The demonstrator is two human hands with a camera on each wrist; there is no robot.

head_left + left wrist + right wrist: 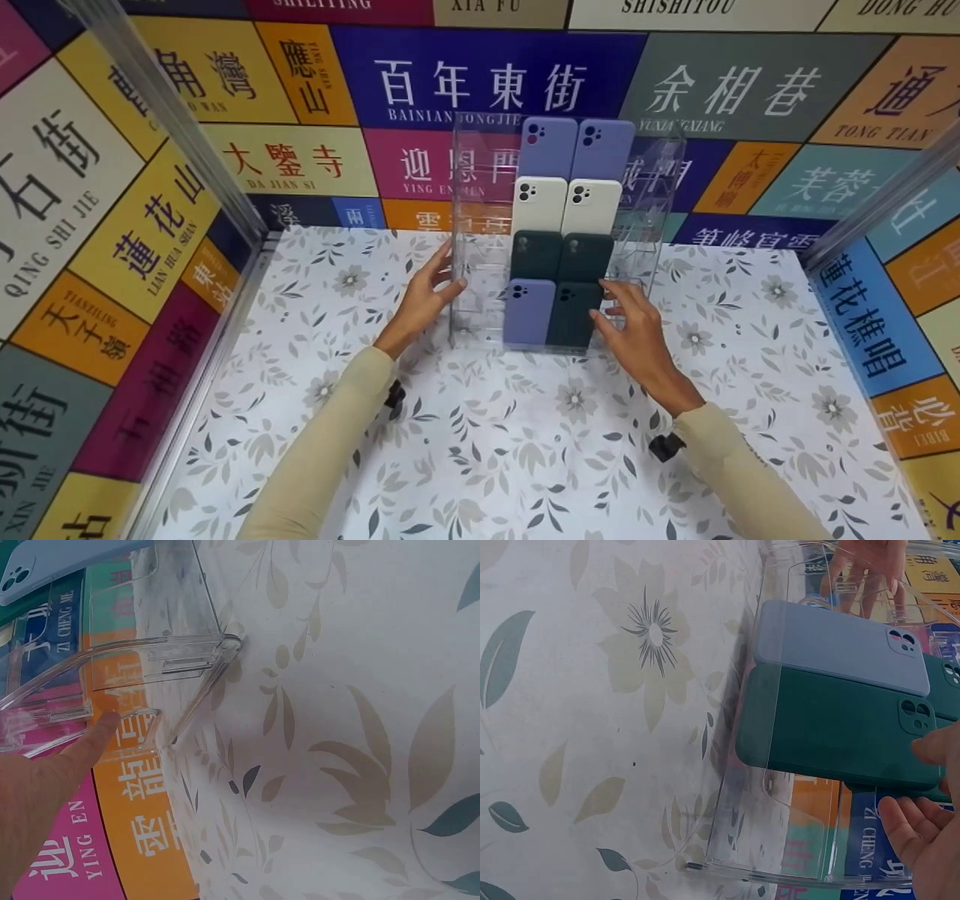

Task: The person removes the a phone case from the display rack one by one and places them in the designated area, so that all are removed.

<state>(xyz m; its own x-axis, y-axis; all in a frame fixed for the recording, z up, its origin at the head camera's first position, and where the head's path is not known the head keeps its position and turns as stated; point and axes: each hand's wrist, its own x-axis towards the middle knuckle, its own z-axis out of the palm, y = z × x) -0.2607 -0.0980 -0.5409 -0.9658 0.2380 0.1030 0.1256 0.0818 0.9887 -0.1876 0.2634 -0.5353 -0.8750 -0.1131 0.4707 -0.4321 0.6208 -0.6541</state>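
Observation:
A clear acrylic tiered stand (480, 311) bears rows of phone cases: lavender ones (550, 146) on top, then white ones (538, 204), then dark green ones (535, 256). The lowest row pairs a lavender case (527, 319) with a dark green case (574, 322). My right hand (636, 330) is at that green case's right edge, thumb (934, 746) overlapping its camera corner and fingertips (911, 821) beside the edge. At the stand's left side panel is my left hand (420, 300); one finger (97, 735) extends along the clear plastic.
The stand rests on a tabletop (510, 450) with a floral pattern, close to the back wall. Colourful panels (487, 82) with large characters line the back and both sides. Metal frame posts (172, 127) rise at the corners.

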